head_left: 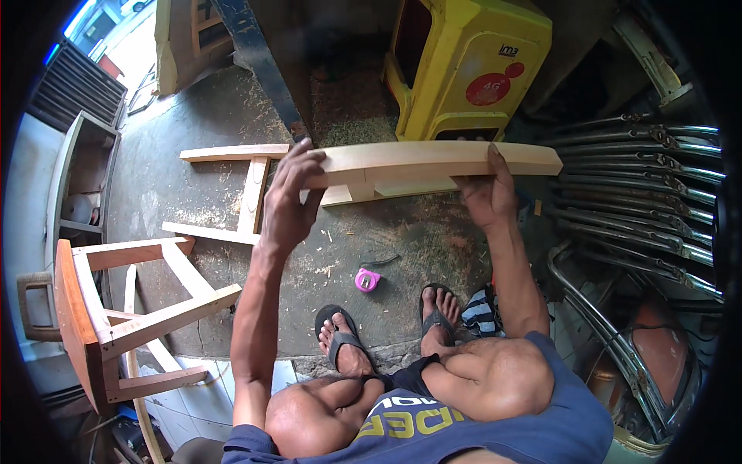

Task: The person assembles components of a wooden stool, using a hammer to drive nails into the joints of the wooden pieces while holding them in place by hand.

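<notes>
Across the upper middle of the head view runs a long pale wooden beam, held up in front of me above the floor. My left hand grips its left end, fingers over the top and thumb below. Near its right part my right hand is closed round it, thumb on the front face and fingers underneath. Just behind and under the beam shows a second pale wooden piece, joined by a short block; whether it belongs to the same frame I cannot tell. To the left on the floor lies an H-shaped wooden frame.
A pink tape measure lies on the concrete floor before my feet. At left stands a wooden stool on its side. A yellow plastic stool is beyond the beam. Stacked chrome metal frames fill the right side. Wood shavings are scattered about.
</notes>
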`<state>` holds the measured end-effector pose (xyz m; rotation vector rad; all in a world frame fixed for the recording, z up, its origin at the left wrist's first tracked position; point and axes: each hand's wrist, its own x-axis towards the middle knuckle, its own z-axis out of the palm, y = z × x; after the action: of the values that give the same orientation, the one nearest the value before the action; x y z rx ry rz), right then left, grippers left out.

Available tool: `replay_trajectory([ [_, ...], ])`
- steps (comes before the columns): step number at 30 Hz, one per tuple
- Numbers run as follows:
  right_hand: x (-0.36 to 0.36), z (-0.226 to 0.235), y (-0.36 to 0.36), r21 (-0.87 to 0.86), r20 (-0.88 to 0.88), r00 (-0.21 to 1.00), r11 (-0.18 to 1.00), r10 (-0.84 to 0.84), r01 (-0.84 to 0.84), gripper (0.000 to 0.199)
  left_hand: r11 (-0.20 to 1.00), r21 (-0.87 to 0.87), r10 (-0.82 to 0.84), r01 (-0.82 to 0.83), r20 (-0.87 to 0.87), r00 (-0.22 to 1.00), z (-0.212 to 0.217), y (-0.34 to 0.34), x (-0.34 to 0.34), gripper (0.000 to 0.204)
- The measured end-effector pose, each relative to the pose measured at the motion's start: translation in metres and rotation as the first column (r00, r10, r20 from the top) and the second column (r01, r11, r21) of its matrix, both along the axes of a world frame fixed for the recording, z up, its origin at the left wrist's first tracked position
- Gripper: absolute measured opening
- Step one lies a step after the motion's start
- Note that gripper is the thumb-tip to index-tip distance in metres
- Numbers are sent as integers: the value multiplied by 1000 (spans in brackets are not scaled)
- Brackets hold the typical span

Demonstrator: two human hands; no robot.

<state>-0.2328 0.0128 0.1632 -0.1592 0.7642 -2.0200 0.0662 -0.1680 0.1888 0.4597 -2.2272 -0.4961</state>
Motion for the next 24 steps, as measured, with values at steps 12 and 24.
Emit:
replay_trajectory([
  [12, -21, -28, -28, -88, 54, 996, 993, -70, 75, 62, 993, -114, 27, 37, 515, 857, 14, -22, -54, 73],
  [24, -36, -30, -29, -128, 6, 999, 991, -37, 38, 65, 997, 49, -81, 65, 507, 858, -5, -27, -68, 74],
])
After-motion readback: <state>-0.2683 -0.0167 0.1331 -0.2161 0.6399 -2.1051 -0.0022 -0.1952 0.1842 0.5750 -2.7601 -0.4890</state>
